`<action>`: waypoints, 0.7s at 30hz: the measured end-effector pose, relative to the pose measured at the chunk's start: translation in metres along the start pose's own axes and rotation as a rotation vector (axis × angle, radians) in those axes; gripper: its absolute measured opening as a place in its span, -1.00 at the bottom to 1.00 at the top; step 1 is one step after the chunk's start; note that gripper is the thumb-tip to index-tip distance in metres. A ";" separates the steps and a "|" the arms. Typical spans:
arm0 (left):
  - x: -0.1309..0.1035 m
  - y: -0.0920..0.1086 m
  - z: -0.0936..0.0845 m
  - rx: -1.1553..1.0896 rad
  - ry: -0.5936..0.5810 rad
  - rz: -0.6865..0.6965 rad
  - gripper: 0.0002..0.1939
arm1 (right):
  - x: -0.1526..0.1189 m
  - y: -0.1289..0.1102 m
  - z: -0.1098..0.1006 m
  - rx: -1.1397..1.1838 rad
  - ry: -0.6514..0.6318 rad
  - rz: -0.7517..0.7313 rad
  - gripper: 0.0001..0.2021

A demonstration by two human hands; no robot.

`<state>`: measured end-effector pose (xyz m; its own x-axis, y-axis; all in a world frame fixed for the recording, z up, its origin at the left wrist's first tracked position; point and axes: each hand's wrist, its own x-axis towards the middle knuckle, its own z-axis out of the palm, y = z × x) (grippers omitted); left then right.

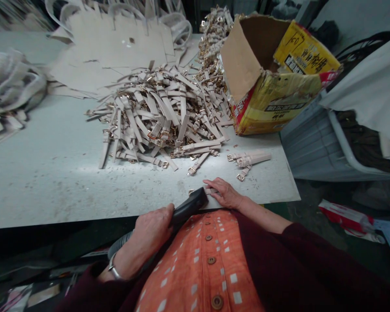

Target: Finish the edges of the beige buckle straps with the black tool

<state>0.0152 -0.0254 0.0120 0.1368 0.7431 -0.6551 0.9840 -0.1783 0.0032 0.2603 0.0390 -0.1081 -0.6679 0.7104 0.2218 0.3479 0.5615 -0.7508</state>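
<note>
My left hand (154, 225) is wrapped around the handle of a black hand-held tool with a blunt, angled head (190, 206); its exact kind is unclear. That head rests over a short beige buckle strap (211, 190) near the table's front edge, hiding its middle. A gold buckle shows on the strap's left end. With fingers closed on the right end of the strap, my right hand (226, 193) holds it against the table. Several similar straps (251, 160) lie together just beyond my right hand. Further off spreads a large heap of beige buckle straps (162, 112).
An open yellow cardboard box (273, 104) stands at the table's right end, beside more buckled straps (212, 47). Flat beige bag pieces (117, 39) lie at the back, looped handles (16, 82) at the left. A grey bin (312, 143) is right of the table (52, 182).
</note>
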 end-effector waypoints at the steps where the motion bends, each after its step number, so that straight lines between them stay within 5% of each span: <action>1: 0.000 -0.001 -0.001 0.007 -0.003 -0.007 -0.72 | 0.000 0.000 0.000 -0.001 0.004 -0.001 -0.44; 12: 0.017 0.001 0.006 -0.034 0.067 -0.016 -0.72 | 0.001 0.004 0.000 -0.001 0.007 -0.019 -0.43; 21: 0.005 -0.029 0.005 -0.081 0.052 -0.141 -0.68 | -0.002 0.005 0.005 -0.041 0.028 -0.012 -0.43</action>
<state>-0.0129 -0.0197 0.0052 0.0004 0.7901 -0.6130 0.9995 -0.0191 -0.0240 0.2601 0.0386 -0.1150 -0.6539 0.7149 0.2478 0.3674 0.5863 -0.7220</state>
